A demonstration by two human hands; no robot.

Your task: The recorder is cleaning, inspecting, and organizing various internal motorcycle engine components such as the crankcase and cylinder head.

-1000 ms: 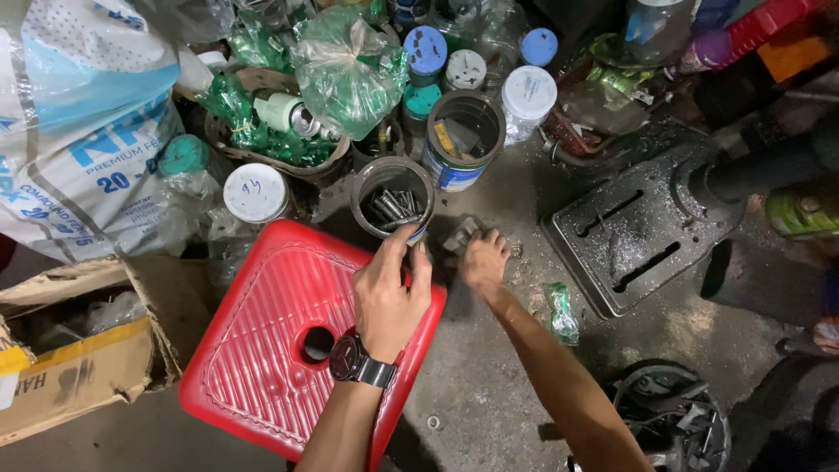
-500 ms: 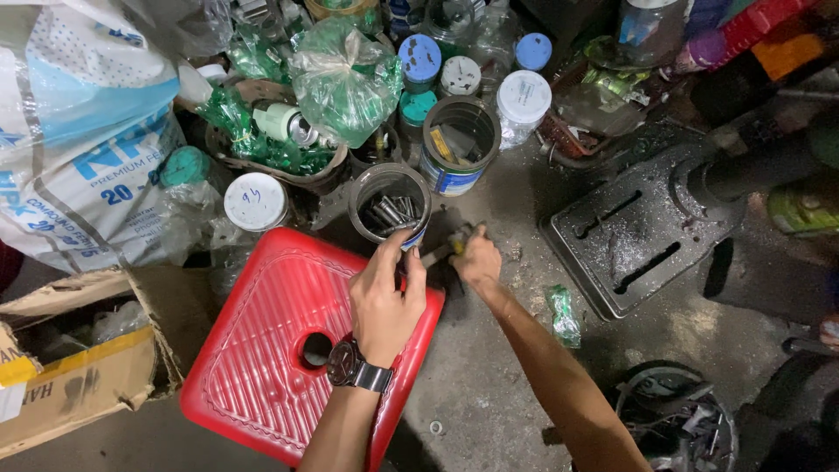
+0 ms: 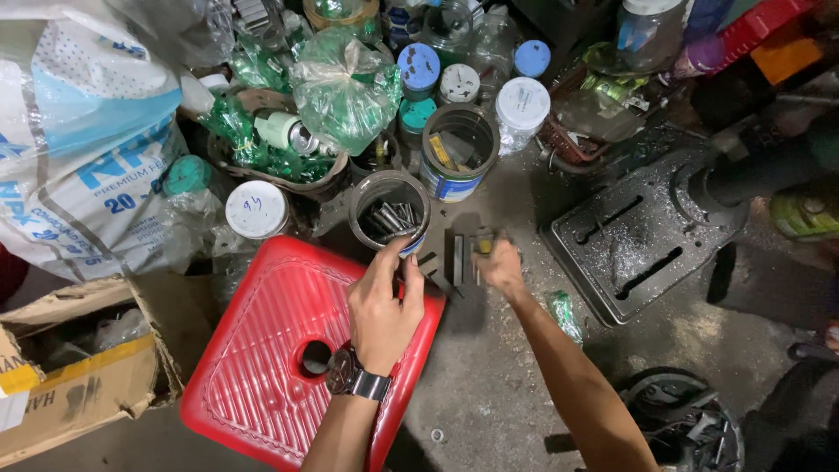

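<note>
My left hand (image 3: 384,301), with a wristwatch, grips the near rim of an open tin can (image 3: 390,210) that holds several metal pieces. The can stands on the floor at the far edge of a red plastic stool (image 3: 280,350). My right hand (image 3: 500,262) is blurred, closed around small dark metal pieces (image 3: 461,258) just right of the can, low over the grey floor.
A second open tin (image 3: 459,153) and several lidded jars (image 3: 523,105) stand behind the can. Green plastic bags (image 3: 345,83) and a large white sack (image 3: 79,149) fill the left. A cardboard box (image 3: 79,376) sits lower left. A drill press base (image 3: 634,232) lies to the right.
My right hand has lifted off the floor with metal pieces and moved toward the can. My left hand has kept its hold on the can's rim.
</note>
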